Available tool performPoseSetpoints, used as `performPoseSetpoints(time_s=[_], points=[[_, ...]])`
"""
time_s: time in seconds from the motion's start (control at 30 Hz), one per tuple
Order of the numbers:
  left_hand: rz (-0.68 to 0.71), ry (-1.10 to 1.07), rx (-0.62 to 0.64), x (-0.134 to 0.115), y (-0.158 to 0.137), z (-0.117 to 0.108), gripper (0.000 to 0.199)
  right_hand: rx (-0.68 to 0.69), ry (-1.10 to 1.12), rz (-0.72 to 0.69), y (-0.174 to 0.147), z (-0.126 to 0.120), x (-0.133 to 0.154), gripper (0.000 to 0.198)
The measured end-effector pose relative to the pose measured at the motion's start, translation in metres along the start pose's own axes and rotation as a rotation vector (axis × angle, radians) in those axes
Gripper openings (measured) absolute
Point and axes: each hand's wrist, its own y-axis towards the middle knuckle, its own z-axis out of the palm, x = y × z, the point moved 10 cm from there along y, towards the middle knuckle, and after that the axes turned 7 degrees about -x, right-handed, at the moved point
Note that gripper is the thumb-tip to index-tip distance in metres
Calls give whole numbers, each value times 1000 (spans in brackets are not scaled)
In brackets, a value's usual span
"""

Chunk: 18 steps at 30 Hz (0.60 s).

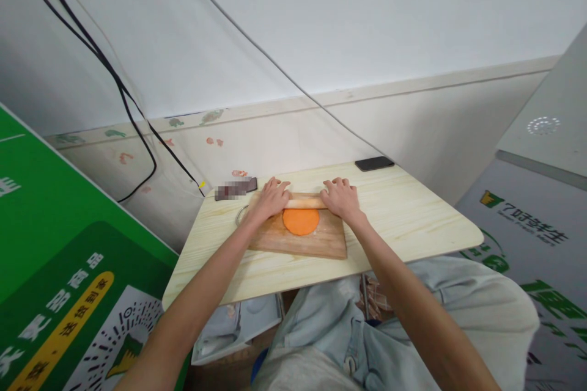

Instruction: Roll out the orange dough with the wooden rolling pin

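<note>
At the centre of the frame, a pale wooden rolling pin lies crosswise along the upper edge of a flat, smooth orange disc, hiding that rim. The disc rests on a wooden board, where whitish smears show just beside it. The left hand lies over the pin's left end and the right hand over its right end. Both hands are spread loosely, fingers slightly bent and reaching past the pin toward the top of the frame; how firmly the palms press is impossible to tell. A metal ring sticks out at the board's left side, partly behind the left forearm.

All this sits on a light wood-grain table. On its upper right lies a dark phone, well apart from the right hand; at its upper left, near the left hand, is a dark flat object, partly pixelated. Black cables hang at the upper left of the frame, and a grey cable slants down the white wall. A green printed panel fills the lower left; light jeans show at the lower right.
</note>
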Motion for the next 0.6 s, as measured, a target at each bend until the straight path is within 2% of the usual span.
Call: performPoseSetpoints(time_s=[0.2, 0.27, 0.4, 0.6], points=[[103, 23, -4, -22, -40, -11, 42, -100, -37, -72, -35, -10, 9, 42], [129, 20, -35, -31, -55, -18, 46, -113, -26, -98, -47, -11, 12, 42], [92, 3, -33, -40, -82, -26, 56, -167, 12, -151, -71, -14, 16, 45], [41, -45, -53, -49, -110, -37, 59, -257, 115, -124, -100, -13, 13, 56]])
